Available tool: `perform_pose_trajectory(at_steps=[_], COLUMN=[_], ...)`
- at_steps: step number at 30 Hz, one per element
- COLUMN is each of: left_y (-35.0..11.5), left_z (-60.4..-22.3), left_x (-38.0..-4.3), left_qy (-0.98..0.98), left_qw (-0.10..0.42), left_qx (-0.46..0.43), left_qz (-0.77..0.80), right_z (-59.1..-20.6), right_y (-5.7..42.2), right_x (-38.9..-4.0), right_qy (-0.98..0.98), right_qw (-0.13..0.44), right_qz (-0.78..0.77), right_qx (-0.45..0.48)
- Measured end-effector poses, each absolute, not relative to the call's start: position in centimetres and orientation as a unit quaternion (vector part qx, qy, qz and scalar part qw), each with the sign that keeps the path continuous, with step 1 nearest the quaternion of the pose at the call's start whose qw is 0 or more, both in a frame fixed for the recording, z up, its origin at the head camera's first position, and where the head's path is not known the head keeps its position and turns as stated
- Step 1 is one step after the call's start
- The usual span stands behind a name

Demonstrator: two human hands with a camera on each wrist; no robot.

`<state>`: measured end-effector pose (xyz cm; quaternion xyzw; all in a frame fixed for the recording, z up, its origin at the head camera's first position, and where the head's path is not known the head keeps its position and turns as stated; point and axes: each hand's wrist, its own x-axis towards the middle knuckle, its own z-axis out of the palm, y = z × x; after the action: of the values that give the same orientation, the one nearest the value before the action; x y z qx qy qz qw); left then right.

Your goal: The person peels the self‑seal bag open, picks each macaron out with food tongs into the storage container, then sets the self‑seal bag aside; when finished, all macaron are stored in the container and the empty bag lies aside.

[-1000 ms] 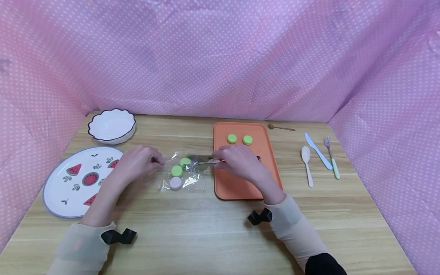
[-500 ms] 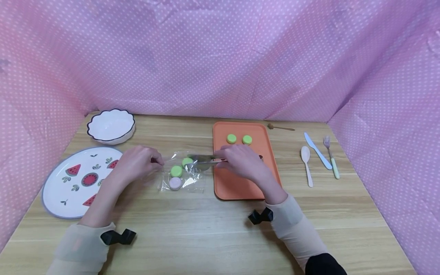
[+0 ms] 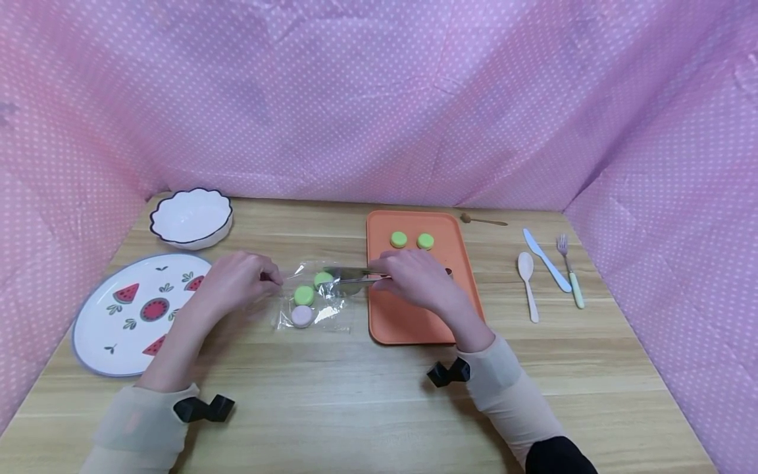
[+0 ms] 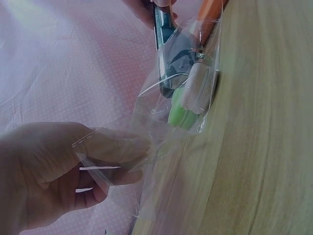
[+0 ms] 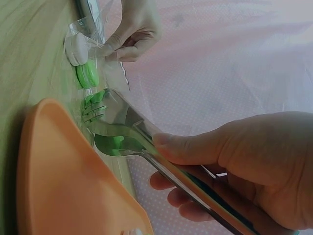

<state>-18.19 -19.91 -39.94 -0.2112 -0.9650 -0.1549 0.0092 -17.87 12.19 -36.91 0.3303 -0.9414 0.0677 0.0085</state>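
Note:
My left hand (image 3: 244, 280) pinches the edge of a clear plastic bag (image 3: 328, 317) between thumb and fingers. Inside lie a light purple macaron (image 3: 302, 316) and two green macarons, one in the middle (image 3: 304, 295) and one at the far right (image 3: 323, 281). My right hand (image 3: 414, 280) grips metal tongs (image 5: 176, 178), thumb on one arm and fingers under the other. One tong end is forked, the other rounded like a spoon. These ends reach into the bag, around the far right green macaron in the right wrist view.
The orange tray (image 3: 408, 326) lies under my right hand, bearing two green macarons (image 3: 399, 239) and a dark item mostly hidden. A watermelon-patterned plate (image 3: 133, 332) and white scalloped bowl (image 3: 192, 217) stand left. Spoon (image 3: 526, 266), knife (image 3: 545, 258), fork (image 3: 571, 273) and honey dipper (image 3: 482, 220) lie right.
The far right green macaron and the tongs have shifted slightly to the right within the bag. My left hand keeps its place on the bag's edge.

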Motion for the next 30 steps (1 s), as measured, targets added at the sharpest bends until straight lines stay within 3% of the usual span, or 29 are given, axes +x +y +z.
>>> perform_pose_trajectory(at_steps=[12, 19, 26, 30], left_y=[-19.7, -20.0, -20.0, -19.8], left_z=[-40.0, -40.1, -40.1, -40.1], left_x=[-18.2, -18.3, -18.2, -18.2], left_qy=[-0.966, -0.966, -0.967, -0.967], left_qw=[0.009, 0.004, -0.001, -0.003], left_qx=[-0.207, -0.208, -0.203, -0.201], left_qz=[-0.157, -0.155, -0.156, -0.158], right_z=[-36.1, -35.6, -35.3, -35.5], right_y=[14.6, 19.5, 25.5, 28.1], right_x=[-17.3, -17.1, -16.7, -16.3], right_qy=[-0.942, -0.947, -0.96, -0.969], right_qw=[-0.006, 0.001, 0.055, 0.057], right_qz=[0.106, 0.126, 0.116, 0.11], right_qx=[0.319, 0.297, 0.25, 0.215])
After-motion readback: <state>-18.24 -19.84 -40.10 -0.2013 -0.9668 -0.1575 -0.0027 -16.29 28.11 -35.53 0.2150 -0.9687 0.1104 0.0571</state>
